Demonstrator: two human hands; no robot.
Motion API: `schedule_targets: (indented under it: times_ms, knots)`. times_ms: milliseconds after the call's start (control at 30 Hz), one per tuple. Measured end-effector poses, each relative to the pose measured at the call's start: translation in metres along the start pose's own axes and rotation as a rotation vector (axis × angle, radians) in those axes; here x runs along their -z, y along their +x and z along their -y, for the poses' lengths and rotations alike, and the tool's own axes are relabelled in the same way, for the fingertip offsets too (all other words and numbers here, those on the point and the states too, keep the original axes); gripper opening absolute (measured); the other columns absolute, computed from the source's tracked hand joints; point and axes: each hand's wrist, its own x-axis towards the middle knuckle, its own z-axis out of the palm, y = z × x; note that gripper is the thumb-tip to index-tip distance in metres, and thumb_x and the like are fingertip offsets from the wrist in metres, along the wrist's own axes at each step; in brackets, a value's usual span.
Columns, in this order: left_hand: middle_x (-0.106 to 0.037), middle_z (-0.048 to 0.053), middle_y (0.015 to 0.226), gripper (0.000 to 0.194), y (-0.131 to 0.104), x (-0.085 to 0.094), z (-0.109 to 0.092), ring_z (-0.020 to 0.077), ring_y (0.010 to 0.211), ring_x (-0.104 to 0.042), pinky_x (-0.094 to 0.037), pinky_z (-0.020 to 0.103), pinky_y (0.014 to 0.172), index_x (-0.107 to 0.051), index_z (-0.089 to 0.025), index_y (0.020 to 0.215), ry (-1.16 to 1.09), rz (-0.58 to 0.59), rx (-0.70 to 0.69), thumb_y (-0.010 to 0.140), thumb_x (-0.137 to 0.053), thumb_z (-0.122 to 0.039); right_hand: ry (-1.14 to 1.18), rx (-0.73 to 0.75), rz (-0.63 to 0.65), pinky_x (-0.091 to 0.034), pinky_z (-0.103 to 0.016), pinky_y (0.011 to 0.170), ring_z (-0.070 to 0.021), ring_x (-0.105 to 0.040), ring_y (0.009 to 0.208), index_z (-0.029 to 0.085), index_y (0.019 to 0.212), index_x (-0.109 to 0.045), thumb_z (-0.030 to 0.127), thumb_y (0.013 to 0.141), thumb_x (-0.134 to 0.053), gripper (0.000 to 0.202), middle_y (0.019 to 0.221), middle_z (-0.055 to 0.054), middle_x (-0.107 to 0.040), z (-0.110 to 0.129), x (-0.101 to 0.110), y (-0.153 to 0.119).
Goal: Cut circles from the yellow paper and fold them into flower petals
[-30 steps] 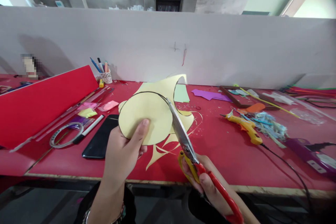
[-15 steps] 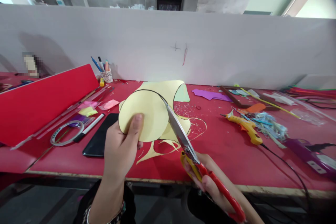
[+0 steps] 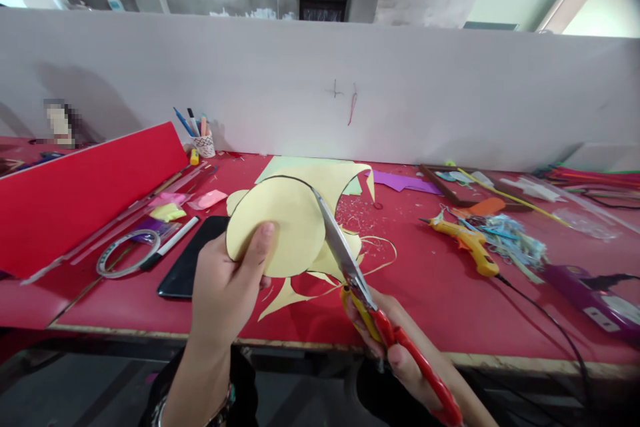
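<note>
Pinched between thumb and fingers of my left hand [image 3: 235, 280] is a pale yellow sheet of paper or thin foam [image 3: 293, 227], its near part a round disc edged by a dark drawn line. Offcut from the same sheet curls away behind the disc, toward the back right. My right hand [image 3: 395, 340] grips scissors [image 3: 350, 263] with red and yellow handles. Their blades lie along the disc's right edge, tips at its upper right. Below the disc, a thin pale yellow scrap [image 3: 283, 300] rests on the red table.
A black phone [image 3: 183, 273] and a white marker [image 3: 173, 240] lie left, near a red board [image 3: 90, 193]. Right are a yellow glue gun [image 3: 470, 243] with its cord, a purple device [image 3: 590, 300] and a purple sheet [image 3: 403, 181]. A pen cup [image 3: 204, 144] stands behind.
The scissors and my right hand have shifted slightly left. The offcut behind the disc has swung right, its pointed end now drooping. My left hand has moved slightly left, and the disc sits slightly lower.
</note>
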Motion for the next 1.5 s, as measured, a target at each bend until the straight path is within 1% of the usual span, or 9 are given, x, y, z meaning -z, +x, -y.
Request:
schedule_targets:
  times_ms: [133,267,733,833,933,1033,1167,1267,1500]
  knots:
    - [-0.047,-0.004,0.040,0.036,0.000,-0.003,-0.001,0.0071,0.031,-0.042,-0.035,0.017,0.030,-0.054,-0.019,0.051,-0.074,0.073,0.070,0.070,-0.061,-0.049,0.044,0.012,-0.002,-0.023,-0.023,0.044,-0.0092,-0.026,0.050,0.019,0.083,-0.046,0.079,0.074,-0.036,0.061,0.066,0.004,-0.034,-0.001,-0.004,0.002]
    - [-0.051,-0.003,0.046,0.032,-0.006,-0.007,-0.006,0.0063,0.032,-0.042,-0.037,0.016,0.031,-0.057,-0.018,0.056,-0.083,0.023,0.119,0.071,-0.060,-0.046,0.049,0.012,-0.032,-0.021,-0.023,0.042,-0.0084,-0.023,0.048,0.019,0.079,-0.043,0.076,0.077,-0.036,0.058,0.063,0.004,-0.034,-0.005,-0.005,0.002]
    - [-0.059,-0.001,0.050,0.033,0.007,0.000,0.005,0.0119,0.043,-0.053,-0.042,0.019,0.039,-0.060,-0.019,0.059,-0.064,0.076,0.042,0.071,-0.061,-0.050,0.066,-0.062,-0.005,-0.022,-0.021,0.039,-0.0078,-0.024,0.044,0.020,0.072,-0.041,0.075,0.077,-0.039,0.055,0.052,0.006,-0.032,-0.001,-0.001,0.004]
    - [-0.057,-0.001,0.049,0.034,0.008,0.000,0.006,0.0126,0.045,-0.054,-0.043,0.019,0.041,-0.060,-0.019,0.059,-0.053,0.087,0.014,0.072,-0.060,-0.051,0.028,-0.042,-0.054,-0.033,-0.022,0.042,-0.0107,-0.035,0.048,0.018,0.081,-0.049,0.072,0.079,-0.041,0.054,0.063,0.001,-0.043,-0.005,0.000,-0.002]
    - [-0.054,-0.003,0.046,0.035,0.009,0.000,0.006,0.0094,0.034,-0.044,-0.037,0.020,0.033,-0.059,-0.018,0.059,-0.063,0.121,0.035,0.070,-0.061,-0.051,-0.022,-0.006,-0.114,-0.048,-0.031,0.060,-0.0185,-0.050,0.067,0.018,0.106,-0.054,0.069,0.079,-0.044,0.058,0.085,-0.007,-0.054,-0.006,0.001,-0.006]
    - [-0.050,-0.004,0.043,0.031,0.007,-0.001,0.002,0.0084,0.034,-0.041,-0.035,0.019,0.033,-0.058,-0.018,0.057,-0.063,0.101,0.026,0.070,-0.062,-0.046,-0.033,0.041,-0.043,-0.049,-0.034,0.067,-0.0197,-0.050,0.069,0.020,0.115,-0.054,0.072,0.077,-0.044,0.066,0.084,-0.007,-0.054,-0.002,0.002,-0.006]
    - [-0.044,-0.005,0.041,0.028,0.003,-0.001,-0.002,0.0072,0.034,-0.038,-0.034,0.017,0.032,-0.056,-0.019,0.056,-0.073,0.099,0.029,0.070,-0.063,-0.042,-0.042,0.078,-0.081,-0.046,-0.033,0.067,-0.0210,-0.049,0.075,0.022,0.113,-0.053,0.072,0.077,-0.044,0.063,0.090,-0.007,-0.053,-0.002,0.002,-0.005]
    - [-0.044,-0.005,0.040,0.028,0.005,0.001,-0.002,0.0074,0.033,-0.037,-0.032,0.018,0.030,-0.056,-0.019,0.056,-0.059,0.136,0.034,0.069,-0.062,-0.042,-0.051,0.048,-0.071,-0.043,-0.029,0.059,-0.0173,-0.044,0.066,0.020,0.095,-0.053,0.072,0.079,-0.040,0.056,0.080,-0.004,-0.047,-0.004,0.001,-0.003]
    - [-0.045,-0.005,0.042,0.028,0.007,0.003,0.003,0.0070,0.032,-0.038,-0.033,0.018,0.031,-0.059,-0.018,0.058,-0.075,0.151,0.072,0.070,-0.062,-0.044,-0.002,-0.069,-0.033,-0.017,-0.021,0.041,-0.0090,-0.023,0.051,0.019,0.073,-0.041,0.078,0.074,-0.038,0.059,0.062,0.004,-0.031,-0.002,0.000,0.004]
